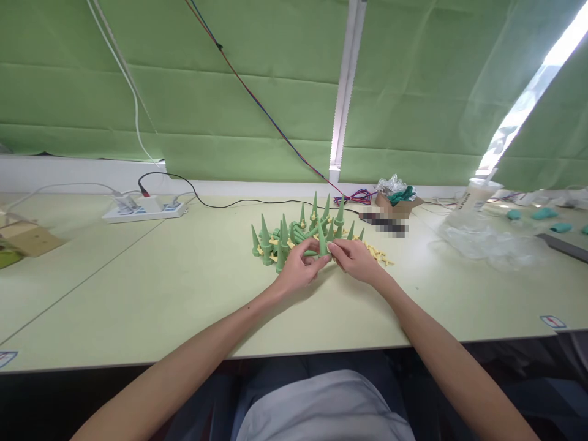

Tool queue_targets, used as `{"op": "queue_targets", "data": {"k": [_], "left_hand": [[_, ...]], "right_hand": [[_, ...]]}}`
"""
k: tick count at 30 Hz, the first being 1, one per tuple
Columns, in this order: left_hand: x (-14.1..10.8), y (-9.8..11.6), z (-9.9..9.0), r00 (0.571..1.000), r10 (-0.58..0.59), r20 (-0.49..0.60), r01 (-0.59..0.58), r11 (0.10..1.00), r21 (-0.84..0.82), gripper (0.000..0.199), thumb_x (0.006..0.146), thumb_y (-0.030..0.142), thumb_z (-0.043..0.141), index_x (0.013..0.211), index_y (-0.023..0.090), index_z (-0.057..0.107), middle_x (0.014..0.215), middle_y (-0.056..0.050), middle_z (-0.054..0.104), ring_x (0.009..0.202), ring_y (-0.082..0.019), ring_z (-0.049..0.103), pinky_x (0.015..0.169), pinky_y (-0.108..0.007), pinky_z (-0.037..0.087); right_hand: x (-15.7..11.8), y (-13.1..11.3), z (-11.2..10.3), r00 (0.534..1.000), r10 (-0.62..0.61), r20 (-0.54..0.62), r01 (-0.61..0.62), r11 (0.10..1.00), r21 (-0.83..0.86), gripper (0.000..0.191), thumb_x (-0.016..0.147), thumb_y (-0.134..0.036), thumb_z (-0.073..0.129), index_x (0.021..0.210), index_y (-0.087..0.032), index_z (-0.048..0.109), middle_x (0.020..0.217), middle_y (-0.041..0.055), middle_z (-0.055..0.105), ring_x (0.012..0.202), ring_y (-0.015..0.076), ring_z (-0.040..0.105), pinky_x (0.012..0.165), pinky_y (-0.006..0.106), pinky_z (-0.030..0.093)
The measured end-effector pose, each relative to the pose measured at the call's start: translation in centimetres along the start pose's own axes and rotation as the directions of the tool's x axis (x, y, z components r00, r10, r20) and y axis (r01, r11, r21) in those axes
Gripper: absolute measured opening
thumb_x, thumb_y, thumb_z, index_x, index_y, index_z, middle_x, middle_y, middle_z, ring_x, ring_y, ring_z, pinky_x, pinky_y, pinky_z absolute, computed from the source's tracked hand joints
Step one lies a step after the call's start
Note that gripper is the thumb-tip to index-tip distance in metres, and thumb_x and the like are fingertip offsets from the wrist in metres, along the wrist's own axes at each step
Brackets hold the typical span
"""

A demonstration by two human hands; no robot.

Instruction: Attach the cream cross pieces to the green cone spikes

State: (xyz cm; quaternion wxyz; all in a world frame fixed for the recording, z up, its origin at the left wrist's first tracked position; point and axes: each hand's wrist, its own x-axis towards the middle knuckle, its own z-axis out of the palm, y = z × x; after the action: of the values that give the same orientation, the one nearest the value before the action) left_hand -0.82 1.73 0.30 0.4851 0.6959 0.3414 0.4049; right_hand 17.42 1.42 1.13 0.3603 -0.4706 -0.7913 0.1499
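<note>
Pale cream worktop (160, 300), green fabric blinds (257, 49) behind. Left hand (301, 266): fingers pinching upright green plastic cone (322, 241), just in front of standing green plastic cones (265, 237). Right hand (356, 260): fingers bunched at its right side; can't tell if gripping anything. Risk: loose pinch could drop it, or knuckles topple neighbours. Counts: one held; ten-plus standing, overlapping; small yellow plastic pieces (377, 253) uncountable; one white power strip (149, 212).

Green cone (322, 241): held near upright, tip up. Similar green cones (265, 241) stand clustered behind; small yellow pieces (377, 254) lie loose, rightward.
</note>
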Motion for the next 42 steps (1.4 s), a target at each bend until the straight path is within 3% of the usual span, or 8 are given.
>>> {"op": "queue_targets", "data": {"k": [10, 16, 23, 29, 34, 42], "left_hand": [[-0.17, 0.38, 0.03, 0.999, 0.012, -0.038, -0.011, 0.999, 0.037, 0.039, 0.079, 0.050, 0.065, 0.099, 0.019, 0.051, 0.096, -0.004, 0.055, 0.045, -0.002, 0.045, 0.041, -0.020, 0.037], [-0.22, 0.35, 0.15, 0.999, -0.004, -0.040, 0.006, 0.999, 0.052, 0.038, 0.080, 0.049, 0.065, 0.102, 0.020, 0.052, 0.085, -0.001, 0.054, 0.045, -0.004, 0.043, 0.041, -0.020, 0.035], [-0.42, 0.48, 0.26, 0.999, 0.018, -0.041, -0.013, 0.993, 0.115, 0.034, 0.080, 0.046, 0.065, 0.098, 0.020, 0.053, 0.085, 0.000, 0.055, 0.047, -0.004, 0.042, 0.045, -0.021, 0.034], [-0.40, 0.42, 0.37, 1.000, 0.000, -0.031, 0.003, 0.992, 0.129, 0.036, 0.079, 0.045, 0.066, 0.101, 0.020, 0.053, 0.067, 0.004, 0.050, 0.047, -0.007, 0.043, 0.047, -0.022, 0.034], [-0.36, 0.40, 0.53, 0.999, 0.027, -0.027, -0.023, 0.992, 0.124, 0.037, 0.077, 0.046, 0.067, 0.097, 0.020, 0.052, 0.068, 0.003, 0.051, 0.047, -0.007, 0.043, 0.045, -0.021, 0.032], [-0.36, 0.91, 0.83, 0.999, 0.034, -0.001, -0.033, 0.992, 0.119, 0.031, 0.082, 0.048, 0.062, 0.079, 0.019, 0.051, 0.054, 0.005, 0.042, 0.046, -0.009, 0.042, 0.044, -0.022, 0.033]], "right_hand": [[0.01, 0.06, 0.00, 1.000, -0.012, -0.005, 0.012, 1.000, 0.024, 0.048, 0.099, -0.044, 0.034, 0.058, -0.020, 0.035, 0.048, -0.0036, 0.040, 0.050, 0.0114, 0.039, 0.054, 0.027, 0.027], [-0.07, 0.18, 0.04, 1.000, -0.017, -0.010, 0.017, 0.999, 0.033, 0.049, 0.099, -0.045, 0.034, 0.057, -0.020, 0.035, 0.048, -0.0036, 0.040, 0.049, 0.0107, 0.038, 0.053, 0.026, 0.026], [-0.08, 0.48, 0.21, 1.000, -0.004, -0.026, 0.005, 0.999, 0.032, 0.053, 0.100, -0.045, 0.032, 0.054, -0.019, 0.039, 0.046, -0.0029, 0.041, 0.047, 0.0100, 0.038, 0.053, 0.026, 0.027], [-0.01, 0.50, 0.23, 1.000, 0.002, -0.027, -0.001, 0.999, 0.032, 0.055, 0.099, -0.047, 0.032, 0.052, -0.019, 0.039, 0.046, -0.0022, 0.041, 0.045, 0.0099, 0.038, 0.053, 0.025, 0.031], [0.05, 0.52, 0.37, 1.000, -0.011, -0.020, 0.011, 1.000, -0.006, 0.052, 0.098, -0.045, 0.033, 0.054, -0.019, 0.037, 0.047, -0.0025, 0.040, 0.046, 0.0099, 0.036, 0.053, 0.026, 0.029], [0.11, 0.62, 0.46, 0.999, -0.033, -0.024, 0.032, 0.999, -0.038, 0.046, 0.097, -0.041, 0.037, 0.057, -0.019, 0.030, 0.050, -0.0042, 0.029, 0.049, 0.0101, 0.027, 0.051, 0.026, 0.023]]}}
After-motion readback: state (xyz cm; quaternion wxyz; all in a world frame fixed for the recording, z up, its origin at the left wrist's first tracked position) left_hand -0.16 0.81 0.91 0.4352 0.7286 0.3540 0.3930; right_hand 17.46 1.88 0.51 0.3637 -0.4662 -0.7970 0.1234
